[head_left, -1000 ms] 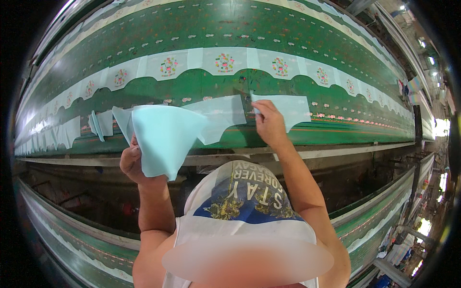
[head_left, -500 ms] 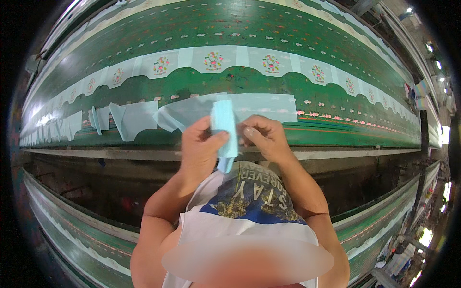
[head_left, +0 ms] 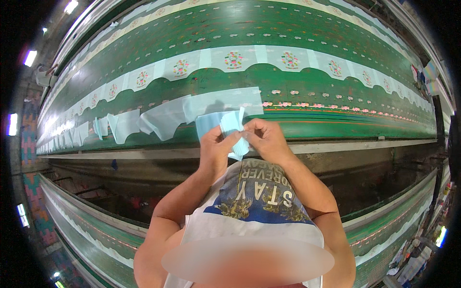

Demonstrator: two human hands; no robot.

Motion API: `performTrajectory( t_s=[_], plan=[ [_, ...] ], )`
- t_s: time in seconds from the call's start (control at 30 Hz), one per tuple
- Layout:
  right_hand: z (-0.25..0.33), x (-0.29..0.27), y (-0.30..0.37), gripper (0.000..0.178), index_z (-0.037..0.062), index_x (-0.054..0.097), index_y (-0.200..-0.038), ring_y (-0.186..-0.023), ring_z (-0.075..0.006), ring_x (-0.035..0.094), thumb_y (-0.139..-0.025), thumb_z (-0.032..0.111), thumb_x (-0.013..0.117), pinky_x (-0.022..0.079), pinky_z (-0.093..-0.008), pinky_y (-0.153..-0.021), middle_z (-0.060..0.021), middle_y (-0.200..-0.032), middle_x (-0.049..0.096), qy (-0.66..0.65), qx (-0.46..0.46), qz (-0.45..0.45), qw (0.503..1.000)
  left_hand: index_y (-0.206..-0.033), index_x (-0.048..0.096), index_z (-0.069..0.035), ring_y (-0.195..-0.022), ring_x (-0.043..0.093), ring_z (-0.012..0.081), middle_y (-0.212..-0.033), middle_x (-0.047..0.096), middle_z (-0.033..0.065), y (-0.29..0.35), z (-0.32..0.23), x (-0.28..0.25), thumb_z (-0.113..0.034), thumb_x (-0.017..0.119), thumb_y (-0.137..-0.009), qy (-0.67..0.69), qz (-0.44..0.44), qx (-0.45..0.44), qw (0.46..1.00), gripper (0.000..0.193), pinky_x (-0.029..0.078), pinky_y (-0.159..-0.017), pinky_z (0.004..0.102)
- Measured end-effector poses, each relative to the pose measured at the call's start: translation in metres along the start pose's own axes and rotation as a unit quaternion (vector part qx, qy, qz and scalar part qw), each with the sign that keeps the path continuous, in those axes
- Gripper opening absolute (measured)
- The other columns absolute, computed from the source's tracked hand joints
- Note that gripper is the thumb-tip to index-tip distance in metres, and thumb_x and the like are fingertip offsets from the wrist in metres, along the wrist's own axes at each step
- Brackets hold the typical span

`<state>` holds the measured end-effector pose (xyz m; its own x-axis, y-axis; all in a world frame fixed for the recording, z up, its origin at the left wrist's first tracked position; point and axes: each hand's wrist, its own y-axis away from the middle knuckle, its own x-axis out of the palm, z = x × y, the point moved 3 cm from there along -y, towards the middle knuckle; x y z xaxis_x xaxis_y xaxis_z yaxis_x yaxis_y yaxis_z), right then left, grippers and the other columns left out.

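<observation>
My left hand [head_left: 216, 144] and my right hand [head_left: 265, 138] meet in front of my chest, both pinching a folded light blue sheet [head_left: 230, 127]. The sheet stands on edge between my fingers, just above the near edge of a long green printed cloth [head_left: 249, 81] stretched over a table. More light blue sheets [head_left: 168, 115] lie flat on the cloth right behind my hands, one overlapping the other.
A white scalloped band with flower motifs [head_left: 230, 60] runs along the cloth. Further light blue pieces [head_left: 120, 127] lie to the left along the table's pale front rail [head_left: 360, 144]. A second green-clothed table [head_left: 96, 230] runs behind me, with a dark aisle between.
One second ago my left hand held an open sheet out to the left while my right hand pressed on the cloth. Both hands have come together and the sheet is folded narrower.
</observation>
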<state>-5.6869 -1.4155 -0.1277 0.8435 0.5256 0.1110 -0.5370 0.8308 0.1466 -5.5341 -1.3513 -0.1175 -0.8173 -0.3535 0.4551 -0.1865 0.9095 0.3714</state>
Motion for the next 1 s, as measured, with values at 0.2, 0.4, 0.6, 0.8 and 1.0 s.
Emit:
performTrajectory(
  t_s=[0.2,0.4,0.6,0.8,1.0],
  plan=[
    [-0.006,-0.037,-0.007,0.008,0.0012,0.065,-0.1,-0.07,-0.0079,0.063,-0.098,0.009,0.066,0.054,-0.0256,-0.059,-0.0017,-0.081,0.067,-0.018,-0.004,-0.03,0.999,-0.105,0.073,0.001,-0.08,0.066,0.0106,-0.098,0.074,0.0042,0.002,-0.004,-0.026,-0.006,0.071,-0.094,-0.034,-0.113,0.113,0.987,0.013,0.053,-0.073,0.027],
    [-0.019,-0.12,-0.027,0.01,-0.0013,0.068,-0.105,-0.064,-0.0101,0.063,-0.097,0.004,0.064,0.054,-0.027,-0.056,-0.0037,-0.08,0.069,-0.09,-0.091,-0.233,0.964,-0.119,0.069,-0.001,-0.097,0.068,0.016,-0.11,0.073,0.0097,0.029,-0.09,-0.05,-0.006,0.068,-0.096,-0.039,-0.213,0.288,0.933,0.024,0.055,-0.086,0.0332],
    [-0.045,-0.205,-0.011,0.011,-0.0008,0.068,-0.106,-0.068,-0.0084,0.062,-0.098,0.006,0.064,0.056,-0.0261,-0.055,-0.0038,-0.086,0.069,-0.054,-0.05,-0.37,0.926,-0.134,0.059,0.003,-0.108,0.07,0.0278,-0.121,0.07,0.0177,0.024,-0.131,-0.064,-0.009,0.061,-0.1,0.06,-0.077,0.338,0.936,0.036,0.061,-0.092,0.0432],
    [-0.048,-0.224,0.003,0.016,-0.0011,0.07,-0.112,-0.069,-0.0084,0.062,-0.098,0.005,0.063,0.056,-0.0262,-0.056,-0.0039,-0.088,0.07,0.053,0.011,-0.345,0.937,-0.135,0.056,0.002,-0.109,0.071,0.0296,-0.119,0.07,0.018,-0.009,-0.13,-0.081,-0.01,0.06,-0.099,0.185,0.067,0.297,0.934,0.038,0.062,-0.09,0.0446],
    [0.013,-0.152,-0.031,0.018,-0.0013,0.07,-0.114,-0.072,-0.0069,0.06,-0.097,0.003,0.064,0.056,-0.0259,-0.064,-0.0006,-0.09,0.068,0.062,-0.049,-0.228,0.97,-0.136,0.054,0.004,-0.111,0.069,0.0309,-0.126,0.067,0.0197,-0.041,-0.123,-0.103,-0.018,0.058,-0.101,0.256,0.051,0.252,0.932,0.041,0.059,-0.094,0.0477]
  ],
)
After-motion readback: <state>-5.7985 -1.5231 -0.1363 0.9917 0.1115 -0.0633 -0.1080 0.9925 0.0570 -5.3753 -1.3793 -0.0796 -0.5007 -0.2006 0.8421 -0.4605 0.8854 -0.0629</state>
